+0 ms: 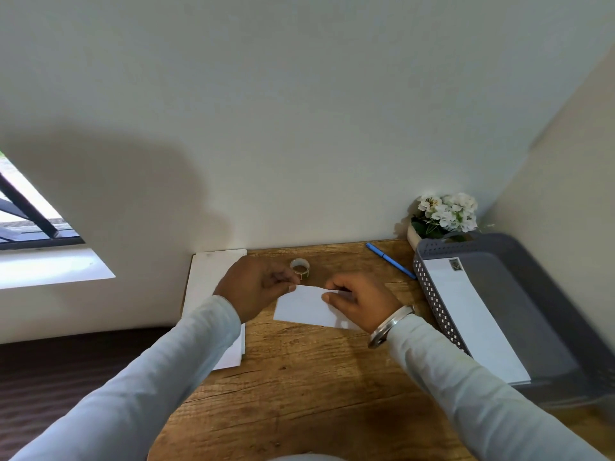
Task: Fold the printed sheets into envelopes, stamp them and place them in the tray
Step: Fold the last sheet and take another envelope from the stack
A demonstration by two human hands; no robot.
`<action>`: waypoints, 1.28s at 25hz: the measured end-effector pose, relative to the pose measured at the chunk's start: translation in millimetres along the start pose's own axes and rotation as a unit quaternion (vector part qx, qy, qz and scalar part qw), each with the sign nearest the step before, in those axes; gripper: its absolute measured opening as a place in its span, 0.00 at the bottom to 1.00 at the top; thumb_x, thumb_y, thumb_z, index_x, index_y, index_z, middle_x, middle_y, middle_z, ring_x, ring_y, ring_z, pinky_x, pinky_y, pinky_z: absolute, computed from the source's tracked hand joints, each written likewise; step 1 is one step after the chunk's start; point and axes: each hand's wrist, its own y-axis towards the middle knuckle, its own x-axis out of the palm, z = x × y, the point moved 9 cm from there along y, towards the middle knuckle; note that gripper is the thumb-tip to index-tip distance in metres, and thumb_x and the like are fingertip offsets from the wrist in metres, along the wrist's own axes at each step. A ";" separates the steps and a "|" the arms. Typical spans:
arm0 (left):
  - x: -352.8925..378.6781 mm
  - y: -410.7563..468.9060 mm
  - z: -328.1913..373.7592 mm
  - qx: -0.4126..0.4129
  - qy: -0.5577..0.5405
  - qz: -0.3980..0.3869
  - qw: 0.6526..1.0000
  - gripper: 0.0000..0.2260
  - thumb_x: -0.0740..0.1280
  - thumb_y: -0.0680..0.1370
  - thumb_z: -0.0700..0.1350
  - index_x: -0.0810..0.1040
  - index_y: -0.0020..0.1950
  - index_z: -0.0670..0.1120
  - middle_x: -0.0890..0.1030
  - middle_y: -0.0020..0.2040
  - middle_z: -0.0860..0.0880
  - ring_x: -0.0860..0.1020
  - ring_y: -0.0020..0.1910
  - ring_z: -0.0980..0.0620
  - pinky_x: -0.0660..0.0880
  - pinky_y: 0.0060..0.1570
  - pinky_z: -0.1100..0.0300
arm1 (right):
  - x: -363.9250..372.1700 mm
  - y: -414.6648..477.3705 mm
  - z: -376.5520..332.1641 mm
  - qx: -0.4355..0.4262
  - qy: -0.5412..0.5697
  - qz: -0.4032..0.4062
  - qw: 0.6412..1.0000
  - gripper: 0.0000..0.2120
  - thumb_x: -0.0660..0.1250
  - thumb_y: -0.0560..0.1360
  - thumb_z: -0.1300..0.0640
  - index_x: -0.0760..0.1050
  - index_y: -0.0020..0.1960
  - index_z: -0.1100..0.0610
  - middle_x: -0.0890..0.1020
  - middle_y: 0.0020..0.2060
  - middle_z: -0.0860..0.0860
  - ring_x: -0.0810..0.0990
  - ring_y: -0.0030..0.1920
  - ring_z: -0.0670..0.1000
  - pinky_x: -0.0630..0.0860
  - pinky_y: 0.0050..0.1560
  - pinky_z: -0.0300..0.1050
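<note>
White folded sheet [304, 306] pinched by left hand [258, 286] and right hand [361, 302] fingers.

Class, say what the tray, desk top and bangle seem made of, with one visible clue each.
Tray: likely matt grey plastic, moulded perforated wall. Desk top: wood or wood-look laminate, visible grain. Bangle: probably polished metal, silvery shine.

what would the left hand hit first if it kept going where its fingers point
Probably the right hand, holding the other end of the folded sheet that the left hand pinches. The stamp roll seems just behind that line; depth is unclear.
</note>
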 end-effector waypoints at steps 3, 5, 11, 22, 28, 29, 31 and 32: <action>-3.8 1.1 -1.9 -0.004 -0.002 0.010 1.000 0.07 0.74 0.76 0.47 0.86 0.49 0.61 0.83 0.44 0.65 0.80 0.46 0.66 0.73 0.49 0.69 | -0.4 0.1 -2.2 0.001 0.021 0.023 1.000 0.04 0.68 0.78 0.51 0.81 0.49 0.48 0.83 0.42 0.42 0.80 0.45 0.43 0.77 0.47 0.46; -12.4 -2.7 -7.7 -0.019 -0.017 0.042 0.999 0.05 0.76 0.74 0.48 0.86 0.46 0.59 0.84 0.42 0.63 0.80 0.44 0.64 0.72 0.45 0.68 | 0.4 -1.5 2.2 0.013 0.032 0.021 0.999 0.04 0.68 0.78 0.51 0.81 0.49 0.49 0.83 0.43 0.42 0.80 0.45 0.43 0.78 0.48 0.45; -1.7 -15.8 -23.8 -0.085 -0.152 0.028 0.984 0.16 0.76 0.73 0.53 0.82 0.59 0.57 0.85 0.50 0.59 0.81 0.49 0.61 0.77 0.52 0.66 | -6.7 -7.0 12.3 0.075 0.198 0.078 0.974 0.02 0.71 0.77 0.57 0.83 0.47 0.53 0.86 0.42 0.47 0.83 0.42 0.44 0.79 0.44 0.40; -10.4 -24.6 -39.6 -0.099 -0.189 0.055 0.975 0.05 0.72 0.77 0.51 0.86 0.47 0.51 0.86 0.46 0.55 0.84 0.47 0.52 0.81 0.52 0.54 | -2.1 -18.2 -1.6 0.083 0.172 0.025 0.981 0.11 0.73 0.74 0.63 0.81 0.46 0.46 0.84 0.43 0.50 0.83 0.45 0.51 0.81 0.48 0.45; -2.5 -34.2 -20.7 -0.092 -0.270 0.030 0.958 0.05 0.74 0.76 0.41 0.85 0.50 0.47 0.86 0.46 0.51 0.85 0.45 0.48 0.82 0.40 0.59 | -4.2 -24.3 -24.0 0.085 0.194 0.100 0.972 0.03 0.72 0.76 0.57 0.82 0.44 0.49 0.84 0.39 0.46 0.81 0.39 0.44 0.75 0.41 0.40; -4.5 -36.6 -19.7 -0.086 -0.266 0.029 0.960 0.05 0.75 0.75 0.42 0.85 0.50 0.49 0.86 0.46 0.52 0.84 0.46 0.50 0.81 0.41 0.59 | -3.2 -25.0 -30.0 0.079 0.180 0.093 0.976 0.03 0.72 0.76 0.57 0.82 0.44 0.49 0.84 0.39 0.46 0.80 0.39 0.43 0.74 0.41 0.40; -12.9 -37.6 -18.1 -0.069 -0.237 0.042 0.968 0.04 0.76 0.74 0.45 0.86 0.48 0.53 0.86 0.45 0.55 0.83 0.47 0.54 0.81 0.46 0.59 | 2.4 -27.0 -43.5 0.068 0.146 0.059 0.985 0.04 0.71 0.77 0.56 0.81 0.44 0.49 0.83 0.39 0.45 0.80 0.39 0.43 0.76 0.41 0.41; -17.7 -37.3 -17.9 -0.063 -0.225 0.048 0.971 0.02 0.75 0.75 0.47 0.86 0.46 0.55 0.86 0.44 0.56 0.83 0.47 0.54 0.80 0.48 0.58 | 5.5 -28.4 -48.7 0.067 0.140 0.047 0.987 0.04 0.71 0.77 0.55 0.81 0.44 0.49 0.83 0.39 0.45 0.81 0.40 0.44 0.77 0.42 0.42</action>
